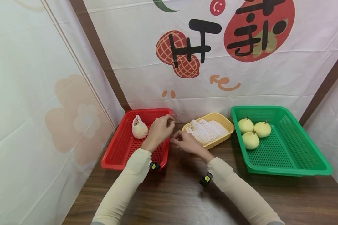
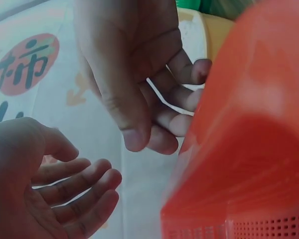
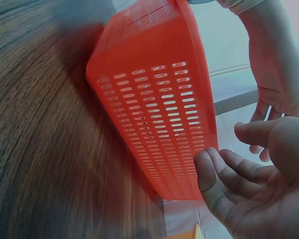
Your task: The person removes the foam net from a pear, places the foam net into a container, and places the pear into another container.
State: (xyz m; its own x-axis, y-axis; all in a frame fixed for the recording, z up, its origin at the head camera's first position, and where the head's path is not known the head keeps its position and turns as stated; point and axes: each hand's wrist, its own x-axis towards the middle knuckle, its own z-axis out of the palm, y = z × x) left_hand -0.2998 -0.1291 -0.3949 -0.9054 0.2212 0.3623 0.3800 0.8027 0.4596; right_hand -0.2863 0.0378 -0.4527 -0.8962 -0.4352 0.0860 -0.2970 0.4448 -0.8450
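Note:
My left hand [image 1: 160,128] is held over the right side of the red basket [image 1: 108,156], its fingers loosely bent around nothing. Close by, at the basket's right rim, is my right hand [image 1: 188,142], also without anything in its grasp. The left wrist view has both hands facing each other, the left hand [image 2: 65,184] below the right hand [image 2: 139,74]. Inside the red basket a pear in a white foam net [image 1: 140,128] stands toward the back left. White foam nets [image 1: 207,130] lie piled in a yellow tray [image 1: 228,123] just behind my right hand.
On the right, a green basket [image 1: 288,172] carries three bare pears [image 1: 251,140] in its left part. All containers stand on a dark wooden table [image 1: 180,200]. A printed white cloth [image 1: 140,78] hangs behind, and another covers the left side.

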